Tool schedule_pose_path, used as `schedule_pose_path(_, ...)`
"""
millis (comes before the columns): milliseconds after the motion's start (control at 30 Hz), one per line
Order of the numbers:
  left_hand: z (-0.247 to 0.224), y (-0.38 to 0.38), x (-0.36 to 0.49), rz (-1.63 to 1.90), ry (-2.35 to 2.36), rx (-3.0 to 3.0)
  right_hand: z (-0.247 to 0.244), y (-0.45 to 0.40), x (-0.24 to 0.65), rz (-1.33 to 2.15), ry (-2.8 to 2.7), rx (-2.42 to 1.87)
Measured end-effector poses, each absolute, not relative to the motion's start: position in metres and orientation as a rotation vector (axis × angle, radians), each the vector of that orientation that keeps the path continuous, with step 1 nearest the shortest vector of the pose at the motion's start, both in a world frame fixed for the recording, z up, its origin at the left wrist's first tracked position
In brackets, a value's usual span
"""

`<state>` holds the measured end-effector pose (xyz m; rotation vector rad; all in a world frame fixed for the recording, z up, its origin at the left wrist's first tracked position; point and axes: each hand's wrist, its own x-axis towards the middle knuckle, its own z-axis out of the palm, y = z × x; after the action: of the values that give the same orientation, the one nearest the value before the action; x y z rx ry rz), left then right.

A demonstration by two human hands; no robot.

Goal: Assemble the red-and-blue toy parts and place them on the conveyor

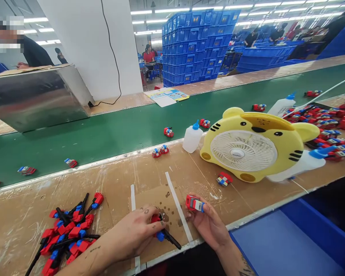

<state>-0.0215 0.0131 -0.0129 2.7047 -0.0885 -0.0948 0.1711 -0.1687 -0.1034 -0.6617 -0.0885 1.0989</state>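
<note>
My left hand [133, 232] is closed over a red and blue toy part with a black rod [171, 238] on the cardboard mat. Its fingers partly cover that part. A little to the right, my right hand [208, 226] pinches a small red, grey, white and blue toy piece [194, 203] between thumb and fingers, just above the bench. By my left forearm lies a pile of red and blue toy parts with black rods [70, 230]. Beyond my right hand sits another small red, white and blue toy piece [224, 178].
A yellow animal-faced fan [244, 147] stands at right, beside white squeeze bottles [192, 138]. Red toy pieces [330, 122] are heaped behind it. Several more ride the green conveyor belt [117, 130]. A blue bin [290, 241] is below the bench edge. A person [36, 48] is at far left.
</note>
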Motion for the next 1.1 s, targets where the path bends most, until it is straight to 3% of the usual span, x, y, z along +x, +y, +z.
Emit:
schedule_pose_path(133, -0.012, 0.006, -0.004, -0.308, -0.228, 2.919, -0.107, -0.171, 0.172, 1.092, -0.096, -0.646)
schedule_pose_path(300, -0.008, 0.012, -0.004, -0.278, -0.18, 2.739, -0.109, -0.171, 0.175, 1.079, -0.148, -0.7)
schedule_pose_path(600, -0.038, 0.014, -0.018, 0.346, 0.474, 1.528, -0.099, -0.142, 0.154, 1.041, -0.355, -0.91)
schedule_pose_path(867, -0.046, 0.008, -0.001, 0.424, 0.508, 1.462, -0.094, -0.131, 0.142, 1.017, -0.546, -1.028)
schedule_pose_path(967, -0.052, 0.005, 0.002, 0.455, 0.547, 1.537, -0.088, -0.129, 0.14, 0.869, -0.639, -1.275)
schedule_pose_path(1100, -0.057, -0.005, 0.015, 0.607, 0.654, 1.64, -0.075, -0.112, 0.135, 0.405, -0.917, -1.563)
